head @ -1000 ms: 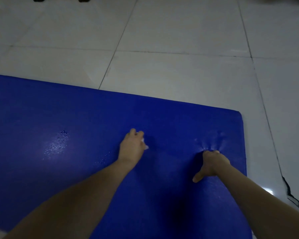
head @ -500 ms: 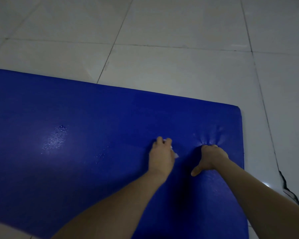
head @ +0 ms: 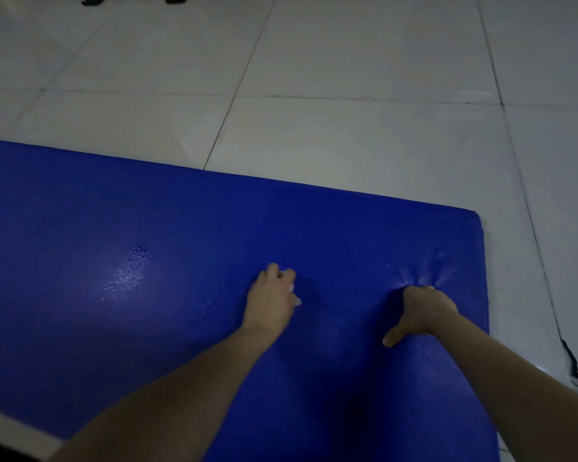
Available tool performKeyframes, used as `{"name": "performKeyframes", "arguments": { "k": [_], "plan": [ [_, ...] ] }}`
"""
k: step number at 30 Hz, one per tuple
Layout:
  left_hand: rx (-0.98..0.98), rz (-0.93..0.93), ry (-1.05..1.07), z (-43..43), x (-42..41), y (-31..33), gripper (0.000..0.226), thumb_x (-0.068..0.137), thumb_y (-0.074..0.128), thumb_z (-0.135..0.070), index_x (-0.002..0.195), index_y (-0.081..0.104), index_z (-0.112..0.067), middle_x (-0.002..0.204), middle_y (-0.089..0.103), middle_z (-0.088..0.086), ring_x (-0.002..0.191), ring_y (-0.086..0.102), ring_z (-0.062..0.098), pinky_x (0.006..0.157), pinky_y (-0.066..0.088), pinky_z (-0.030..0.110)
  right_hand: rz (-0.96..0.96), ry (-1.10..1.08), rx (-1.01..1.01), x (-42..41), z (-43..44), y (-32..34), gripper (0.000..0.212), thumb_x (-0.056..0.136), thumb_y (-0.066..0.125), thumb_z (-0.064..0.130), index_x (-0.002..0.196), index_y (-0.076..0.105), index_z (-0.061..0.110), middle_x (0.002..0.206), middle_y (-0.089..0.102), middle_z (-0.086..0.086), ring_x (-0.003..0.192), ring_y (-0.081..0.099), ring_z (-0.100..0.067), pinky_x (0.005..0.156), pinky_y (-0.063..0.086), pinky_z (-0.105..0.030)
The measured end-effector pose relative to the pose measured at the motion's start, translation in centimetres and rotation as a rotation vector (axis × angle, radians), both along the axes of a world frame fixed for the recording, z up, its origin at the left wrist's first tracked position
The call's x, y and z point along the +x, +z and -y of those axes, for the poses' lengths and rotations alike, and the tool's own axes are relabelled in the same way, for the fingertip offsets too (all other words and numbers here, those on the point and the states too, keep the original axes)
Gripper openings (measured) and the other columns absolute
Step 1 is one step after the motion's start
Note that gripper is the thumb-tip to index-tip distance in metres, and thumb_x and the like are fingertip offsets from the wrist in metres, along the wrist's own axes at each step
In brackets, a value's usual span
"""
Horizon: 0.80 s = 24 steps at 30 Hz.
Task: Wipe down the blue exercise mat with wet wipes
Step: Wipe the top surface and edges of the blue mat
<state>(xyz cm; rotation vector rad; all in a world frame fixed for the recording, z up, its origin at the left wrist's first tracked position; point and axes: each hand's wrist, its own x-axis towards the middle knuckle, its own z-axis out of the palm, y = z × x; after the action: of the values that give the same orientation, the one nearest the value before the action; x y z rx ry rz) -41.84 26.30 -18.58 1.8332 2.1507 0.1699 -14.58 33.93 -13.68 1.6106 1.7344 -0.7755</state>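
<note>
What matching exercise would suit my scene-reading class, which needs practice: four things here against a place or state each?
Things
1. left hand
2. right hand
3. wet patch
4. crack

Places or states
A. in the floor, right of the mat
B. presses into the mat, which puckers around it
C. holds a white wipe
D. glistens on the mat, left of both hands

Pairs: 1-C, 2-B, 3-D, 4-A
</note>
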Motion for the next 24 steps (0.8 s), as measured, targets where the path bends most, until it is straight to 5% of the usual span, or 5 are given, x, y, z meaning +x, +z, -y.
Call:
{"name": "performKeyframes", "arguments": {
  "k": [4, 8, 16, 21, 24],
  "plan": [
    [0.073, 0.000, 0.354, 0.4, -4.6, -0.4, 0.027, 0.088, 0.076, -0.026, 0.092, 0.052, -0.014, 0.100, 0.051, 0.008, 0.083, 0.050, 0.022, 0.072, 0.053, 0.042, 0.008, 0.011, -0.003, 0.0, 0.0, -0.1, 0.102, 0.043, 0.088, 0.073, 0.120, 0.046, 0.020, 0.128, 0.049, -0.005, 0.113, 0.052, -0.023, 0.091, 0.052, -0.038],
    [0.106, 0.033, 0.429, 0.9, -3.1, -0.5, 0.021, 0.091, 0.071, -0.020, 0.092, 0.051, -0.013, 0.102, 0.051, 0.011, 0.083, 0.048, 0.023, 0.074, 0.051, 0.042, 0.019, 0.014, -0.010, -0.1, -0.1, -0.1, 0.099, 0.043, 0.088, 0.073, 0.113, 0.044, 0.020, 0.127, 0.051, -0.006, 0.114, 0.053, -0.024, 0.094, 0.053, -0.041],
    [0.056, 0.162, 0.066, 2.4, 8.2, 0.0, 0.020, 0.093, 0.066, -0.031, 0.102, 0.055, -0.018, 0.109, 0.049, 0.002, 0.090, 0.049, 0.018, 0.082, 0.048, 0.033, 0.017, 0.009, 0.014, 0.2, 0.1, -0.3, 0.098, 0.043, 0.088, 0.073, 0.112, 0.044, 0.019, 0.128, 0.051, -0.008, 0.114, 0.053, -0.026, 0.091, 0.052, -0.040],
    [0.011, 0.195, -0.190, 4.2, 13.7, 0.0, 0.020, 0.088, 0.068, -0.021, 0.105, 0.059, -0.015, 0.111, 0.052, 0.008, 0.092, 0.052, 0.025, 0.084, 0.050, 0.039, 0.026, -0.017, -0.032, -0.1, 0.1, -0.4, 0.115, 0.052, 0.088, 0.066, 0.138, 0.036, 0.010, 0.139, 0.036, -0.016, 0.116, 0.052, -0.032, 0.091, 0.053, -0.042],
    [-0.019, 0.122, -0.272, 4.0, 12.4, 0.4, 0.017, 0.089, 0.069, -0.015, 0.103, 0.061, -0.012, 0.110, 0.051, 0.008, 0.093, 0.052, 0.025, 0.085, 0.050, 0.042, 0.061, -0.015, -0.087, -0.8, 0.7, 0.4, 0.100, 0.060, 0.085, 0.063, 0.133, 0.038, 0.014, 0.141, 0.032, -0.016, 0.113, 0.053, -0.030, 0.089, 0.054, -0.041]
  ]
}}
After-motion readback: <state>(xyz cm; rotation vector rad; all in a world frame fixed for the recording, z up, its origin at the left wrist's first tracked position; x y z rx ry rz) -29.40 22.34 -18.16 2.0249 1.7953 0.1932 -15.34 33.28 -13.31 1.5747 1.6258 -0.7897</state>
